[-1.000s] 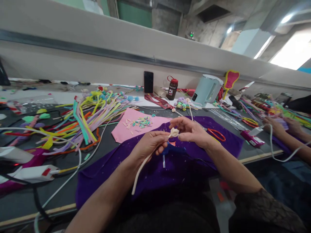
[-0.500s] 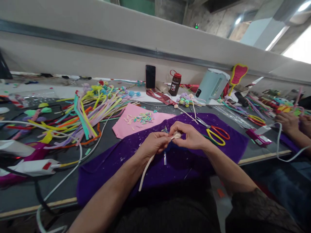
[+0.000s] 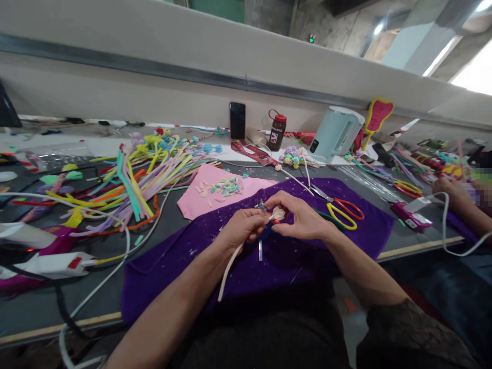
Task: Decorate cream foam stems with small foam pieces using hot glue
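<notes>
Pinching a cream pipe cleaner between both hands over purple cloth.

co-worker's hand cut off at right edge, bottle label unreadable

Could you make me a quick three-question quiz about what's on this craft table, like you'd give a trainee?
1. True or false: both hands, the left hand and the right hand, meet at the cream pipe cleaner.
2. What lies on the pink sheet? A) scissors B) small coloured cut bits C) a phone
3. Fill in: the red and yellow scissors rest on the ______ cloth.

Key: 1 true; 2 B; 3 purple.
</notes>
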A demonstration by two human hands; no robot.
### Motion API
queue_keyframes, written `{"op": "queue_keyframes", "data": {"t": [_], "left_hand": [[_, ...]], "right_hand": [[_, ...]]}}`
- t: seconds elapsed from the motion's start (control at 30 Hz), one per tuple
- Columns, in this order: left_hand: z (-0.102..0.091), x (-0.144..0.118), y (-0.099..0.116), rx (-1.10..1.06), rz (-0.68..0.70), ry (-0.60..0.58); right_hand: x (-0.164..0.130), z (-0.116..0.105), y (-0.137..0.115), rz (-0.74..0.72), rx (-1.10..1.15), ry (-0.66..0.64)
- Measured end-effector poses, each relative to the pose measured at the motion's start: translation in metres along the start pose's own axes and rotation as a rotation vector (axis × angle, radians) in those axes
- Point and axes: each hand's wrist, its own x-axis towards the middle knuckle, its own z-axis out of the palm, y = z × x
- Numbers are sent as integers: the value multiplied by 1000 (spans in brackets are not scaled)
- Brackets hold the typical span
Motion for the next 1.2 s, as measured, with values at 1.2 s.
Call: {"op": "queue_keyframes", "data": {"t": [1.2], "left_hand": [[3,1,-4,-157,17,56]], "right_hand": [[0,10,0,-27,19,93]]}}
